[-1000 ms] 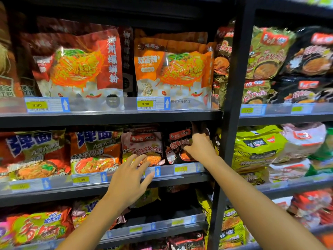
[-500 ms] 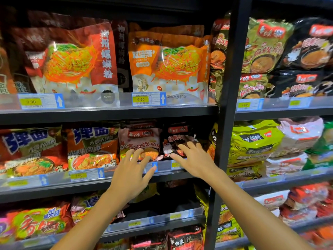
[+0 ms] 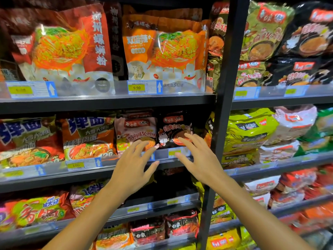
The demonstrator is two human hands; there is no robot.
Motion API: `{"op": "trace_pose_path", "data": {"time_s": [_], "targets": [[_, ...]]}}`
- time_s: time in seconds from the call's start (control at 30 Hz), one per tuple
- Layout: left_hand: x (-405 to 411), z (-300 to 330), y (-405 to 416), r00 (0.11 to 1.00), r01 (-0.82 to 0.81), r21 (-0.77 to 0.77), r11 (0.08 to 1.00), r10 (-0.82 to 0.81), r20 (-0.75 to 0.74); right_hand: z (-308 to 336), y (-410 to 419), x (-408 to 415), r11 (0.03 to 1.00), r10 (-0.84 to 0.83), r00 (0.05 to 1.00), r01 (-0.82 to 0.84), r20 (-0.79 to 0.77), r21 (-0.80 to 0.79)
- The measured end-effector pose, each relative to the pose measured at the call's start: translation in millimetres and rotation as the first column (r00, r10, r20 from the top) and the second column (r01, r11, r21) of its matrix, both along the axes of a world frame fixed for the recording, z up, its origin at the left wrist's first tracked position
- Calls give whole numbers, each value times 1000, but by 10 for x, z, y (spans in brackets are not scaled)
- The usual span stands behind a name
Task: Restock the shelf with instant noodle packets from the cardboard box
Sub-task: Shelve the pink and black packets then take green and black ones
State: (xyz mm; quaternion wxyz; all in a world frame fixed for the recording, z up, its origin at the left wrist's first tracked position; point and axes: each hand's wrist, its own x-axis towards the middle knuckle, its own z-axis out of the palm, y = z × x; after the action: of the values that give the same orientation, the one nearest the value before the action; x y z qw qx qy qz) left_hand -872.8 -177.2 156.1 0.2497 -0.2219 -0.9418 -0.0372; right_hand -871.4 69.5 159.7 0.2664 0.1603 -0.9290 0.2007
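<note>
Both hands are raised in front of the middle tier of a dark metal shelf, and neither holds anything. The left hand has its fingers straight and fanned apart, its fingertips in front of the lower edge of a pale pink instant noodle packet with red lettering; whether they touch the wrapper cannot be told. The right hand is likewise spread, palm toward the shelf, its fingertips over the lower right of a black instant noodle packet with a red bowl printed on it. These two packets stand upright side by side behind a clear plastic price rail (its yellow tags are blurred here). Just left of them stand orange-and-green noodle packets with big blue characters. The tier above carries large orange-and-white pouches over a 9.90 price label. A black vertical post divides this bay from the one on the right, where lime-green multipacks lie stacked. The cardboard box is outside the view.
</note>
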Motion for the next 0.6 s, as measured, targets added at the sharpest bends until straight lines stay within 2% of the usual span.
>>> {"op": "trace_pose_path", "data": {"time_s": [0.17,0.27,0.4,0.6], "targets": [[175,-136,400,970,231,25,973,-228,-78,-240,206,486,997,39,999,-41,-23,-59],[262,-323,734,929,368,71,927,-363,-77,-482,441,805,996,0,1000,1,13,-92],[368,-659,1237,867,495,67,866,-497,25,-806,882,1287,987,-142,987,147,68,-70],[687,-1045,1994,784,605,13,796,-599,162,-1122,1700,2157,940,-335,927,340,166,-3]]}}
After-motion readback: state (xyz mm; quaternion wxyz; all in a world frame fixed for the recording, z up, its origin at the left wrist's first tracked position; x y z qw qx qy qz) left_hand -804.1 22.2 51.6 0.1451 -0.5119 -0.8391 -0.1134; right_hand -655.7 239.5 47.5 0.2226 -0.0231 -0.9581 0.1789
